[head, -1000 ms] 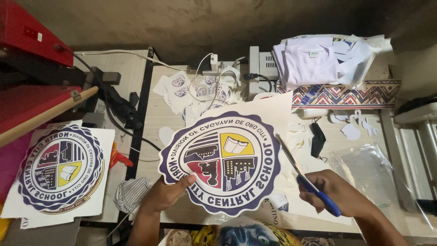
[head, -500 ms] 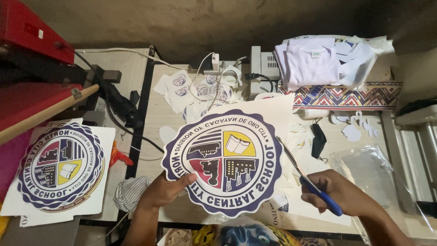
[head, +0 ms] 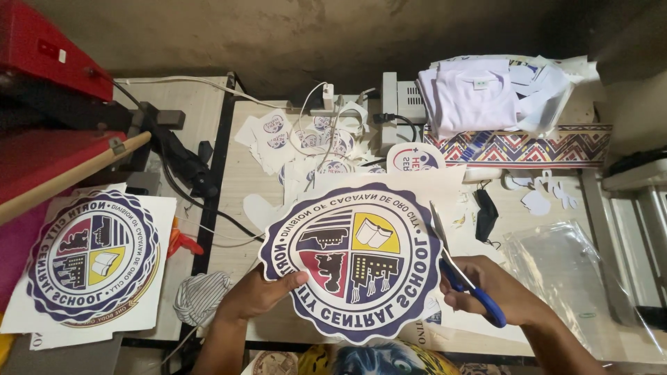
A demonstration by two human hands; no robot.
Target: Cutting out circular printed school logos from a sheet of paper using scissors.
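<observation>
Cluttered table (head: 278, 326) | left hand (head: 258, 295) fingers pinching round emblem print (head: 351, 260) | right hand (head: 490, 292) gripping scissors (head: 458, 267), blades pointing up-left.

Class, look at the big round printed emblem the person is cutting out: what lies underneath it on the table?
Under the emblem, white paper sheets and small round cut-outs peek out. Whatever lies beneath its middle is covered.

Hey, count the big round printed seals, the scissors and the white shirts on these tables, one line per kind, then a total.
Big seals: 2, one in the left hand at, one lying at
Scissors: 1, in the right hand
White shirts: 1
Total: 4
</observation>
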